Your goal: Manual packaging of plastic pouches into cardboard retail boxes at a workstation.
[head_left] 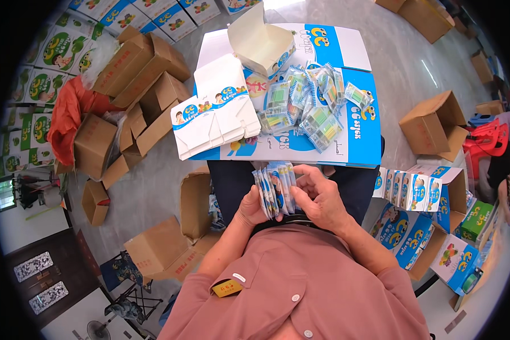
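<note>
Above my lap, a row of small blue-and-white plastic packets (276, 184) stands on edge between my two hands. My left hand (251, 208) is closed round the left end of the row. Thumb and fingers of my right hand (322, 199) press against the row's right side. Just beyond, on a blue-and-white printed cardboard surface (360, 148), lies a loose heap of clear packets (323, 126) with green and yellow contents. Left of the heap is a stack of flat, unfolded white cartons (214, 126). Behind them a white carton (260, 45) stands with its lid up.
Open brown boxes (158, 249) sit on the floor to my left, near a red plastic sheet (73, 122). At my right are a row of filled cartons (416, 190), another brown box (433, 124) and a red plastic stool (486, 141). Printed boxes (54, 48) are stacked far left.
</note>
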A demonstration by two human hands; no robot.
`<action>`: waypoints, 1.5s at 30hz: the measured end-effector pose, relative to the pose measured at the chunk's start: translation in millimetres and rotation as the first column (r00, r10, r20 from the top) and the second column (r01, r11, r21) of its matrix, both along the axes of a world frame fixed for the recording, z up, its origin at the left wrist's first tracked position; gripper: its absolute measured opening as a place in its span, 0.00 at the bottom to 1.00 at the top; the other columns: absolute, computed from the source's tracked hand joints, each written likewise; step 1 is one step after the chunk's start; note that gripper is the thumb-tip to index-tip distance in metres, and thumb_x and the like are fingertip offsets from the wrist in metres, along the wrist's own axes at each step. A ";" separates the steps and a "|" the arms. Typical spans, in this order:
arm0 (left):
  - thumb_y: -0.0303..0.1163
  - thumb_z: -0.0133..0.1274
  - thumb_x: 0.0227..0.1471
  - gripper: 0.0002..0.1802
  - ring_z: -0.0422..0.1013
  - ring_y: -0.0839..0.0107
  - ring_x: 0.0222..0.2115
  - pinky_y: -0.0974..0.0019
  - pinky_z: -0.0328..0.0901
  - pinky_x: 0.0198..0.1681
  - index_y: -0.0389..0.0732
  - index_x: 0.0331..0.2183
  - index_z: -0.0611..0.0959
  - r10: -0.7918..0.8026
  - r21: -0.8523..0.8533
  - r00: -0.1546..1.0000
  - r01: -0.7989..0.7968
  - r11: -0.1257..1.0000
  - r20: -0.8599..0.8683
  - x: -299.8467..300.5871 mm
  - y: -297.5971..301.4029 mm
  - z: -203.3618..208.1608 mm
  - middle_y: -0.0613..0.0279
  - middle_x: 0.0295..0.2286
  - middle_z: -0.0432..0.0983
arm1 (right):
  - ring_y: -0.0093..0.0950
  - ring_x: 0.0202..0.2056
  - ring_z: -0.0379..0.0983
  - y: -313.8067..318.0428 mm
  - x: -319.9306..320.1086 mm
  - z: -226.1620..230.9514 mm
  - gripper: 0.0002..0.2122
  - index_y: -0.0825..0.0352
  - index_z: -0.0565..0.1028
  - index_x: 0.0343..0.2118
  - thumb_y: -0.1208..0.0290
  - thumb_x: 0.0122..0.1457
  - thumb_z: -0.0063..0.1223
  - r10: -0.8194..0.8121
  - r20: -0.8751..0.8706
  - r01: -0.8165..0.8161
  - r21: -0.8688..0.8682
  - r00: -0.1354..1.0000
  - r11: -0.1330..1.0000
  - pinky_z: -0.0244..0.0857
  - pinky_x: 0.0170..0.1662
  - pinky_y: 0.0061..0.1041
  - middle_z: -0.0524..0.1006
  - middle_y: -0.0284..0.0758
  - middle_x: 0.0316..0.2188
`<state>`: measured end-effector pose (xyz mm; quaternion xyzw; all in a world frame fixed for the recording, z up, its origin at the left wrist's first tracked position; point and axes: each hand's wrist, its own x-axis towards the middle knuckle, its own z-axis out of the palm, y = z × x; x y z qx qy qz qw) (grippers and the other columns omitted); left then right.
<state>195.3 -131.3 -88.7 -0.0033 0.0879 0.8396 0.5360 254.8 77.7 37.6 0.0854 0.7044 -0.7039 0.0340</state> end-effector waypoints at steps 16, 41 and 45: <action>0.60 0.60 0.51 0.45 0.73 0.51 0.50 0.50 0.79 0.31 0.48 0.63 0.66 -0.034 -0.010 0.999 0.034 0.999 -0.005 1.7 -0.2 0.9 0.51 0.56 0.68 | 0.15 0.30 0.75 -1.7 5.6 -2.7 0.17 0.71 0.68 0.55 0.80 0.63 0.53 -0.012 -0.004 0.012 -0.032 1.000 0.999 0.69 0.32 0.16 0.78 0.34 0.32; 0.55 0.60 0.55 0.40 0.74 0.50 0.50 0.42 0.77 0.37 0.42 0.61 0.69 -0.024 0.070 0.997 0.019 0.997 0.068 1.9 1.4 7.5 0.49 0.54 0.71 | 0.14 0.31 0.75 -3.1 5.4 -5.2 0.17 0.71 0.68 0.54 0.81 0.63 0.53 -0.010 -0.004 0.010 -0.027 1.000 1.000 0.69 0.33 0.16 0.79 0.34 0.32; 0.54 0.59 0.56 0.39 0.73 0.49 0.51 0.39 0.77 0.39 0.42 0.61 0.68 -0.036 0.052 0.997 0.032 0.998 0.067 1.1 1.6 7.4 0.50 0.55 0.71 | 0.14 0.32 0.75 -1.7 5.6 -8.5 0.16 0.72 0.68 0.54 0.80 0.63 0.52 -0.020 0.011 0.021 -0.040 1.000 0.999 0.69 0.33 0.16 0.79 0.34 0.33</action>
